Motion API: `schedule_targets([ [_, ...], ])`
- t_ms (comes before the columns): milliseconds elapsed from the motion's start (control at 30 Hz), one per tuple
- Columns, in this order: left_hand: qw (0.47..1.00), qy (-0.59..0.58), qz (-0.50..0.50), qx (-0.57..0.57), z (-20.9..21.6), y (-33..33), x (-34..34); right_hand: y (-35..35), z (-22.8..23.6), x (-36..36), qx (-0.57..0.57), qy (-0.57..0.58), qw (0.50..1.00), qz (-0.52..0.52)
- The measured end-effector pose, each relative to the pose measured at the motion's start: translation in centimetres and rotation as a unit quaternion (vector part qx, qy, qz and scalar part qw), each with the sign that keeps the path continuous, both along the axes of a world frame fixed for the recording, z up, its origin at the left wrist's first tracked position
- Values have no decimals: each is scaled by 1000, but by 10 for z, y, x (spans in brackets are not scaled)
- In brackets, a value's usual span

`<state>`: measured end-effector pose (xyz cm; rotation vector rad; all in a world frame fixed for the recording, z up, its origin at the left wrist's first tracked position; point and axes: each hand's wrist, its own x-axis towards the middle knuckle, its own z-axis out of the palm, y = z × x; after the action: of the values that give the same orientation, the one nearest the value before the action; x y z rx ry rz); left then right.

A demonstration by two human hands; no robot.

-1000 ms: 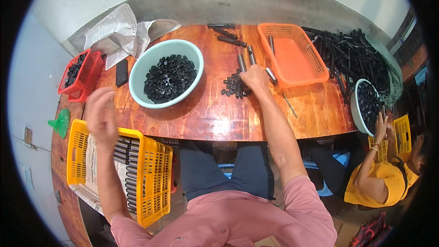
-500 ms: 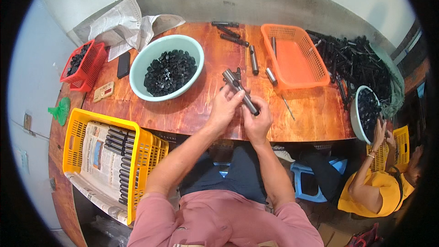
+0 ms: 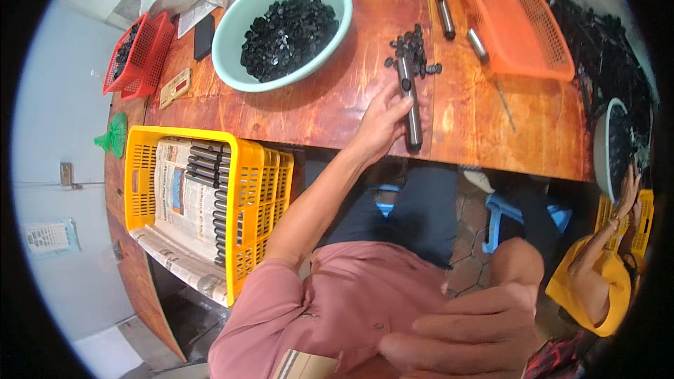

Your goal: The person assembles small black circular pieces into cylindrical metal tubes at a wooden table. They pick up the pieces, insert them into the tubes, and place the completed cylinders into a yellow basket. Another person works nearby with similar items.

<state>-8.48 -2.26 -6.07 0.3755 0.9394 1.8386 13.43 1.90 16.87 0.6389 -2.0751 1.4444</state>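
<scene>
My left hand grips a dark grey metal tube with a hole near its upper end and a black lower end. The tube tilts over the near part of the wooden table. Several small black caps lie around its far end. My right hand is large and close at the lower right, off the table, with fingers stretched out and nothing visible in it. A pale green bowl of small black caps stands to the left of the tube.
At left, a yellow basket holds newspaper and rows of dark tubes. Red baskets, a phone and a beige device sit beyond. Rightward are an orange basket, loose tubes, a thin rod and a co-worker's hand.
My right hand has let go of the tube and come back toward me, close to the camera. My left hand alone keeps the tube. The view has tilted, shifting the table upward.
</scene>
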Motion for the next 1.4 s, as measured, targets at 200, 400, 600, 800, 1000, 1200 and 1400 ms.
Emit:
schedule_targets([
  [200,998,-14,51,-19,-5,-3,-16,-35,-38,-44,-112,145,983,-16],
  [400,998,-65,11,21,-13,4,-10,27,-43,-24,-8,141,990,20],
  [600,988,-143,17,54,-11,-2,-13,66,-106,-55,-6,-101,883,-459],
  [800,984,-169,30,54,-3,-3,-15,127,-201,-115,51,-239,836,-491],
  [1000,979,-190,25,64,-7,-3,-15,142,-223,-145,182,-248,824,-477],
  [1200,978,-191,3,79,-7,-4,-16,150,-232,-142,195,-230,823,-482],
  [1400,980,-182,-13,75,-6,-6,-16,153,-224,-137,56,-326,828,-453],
])
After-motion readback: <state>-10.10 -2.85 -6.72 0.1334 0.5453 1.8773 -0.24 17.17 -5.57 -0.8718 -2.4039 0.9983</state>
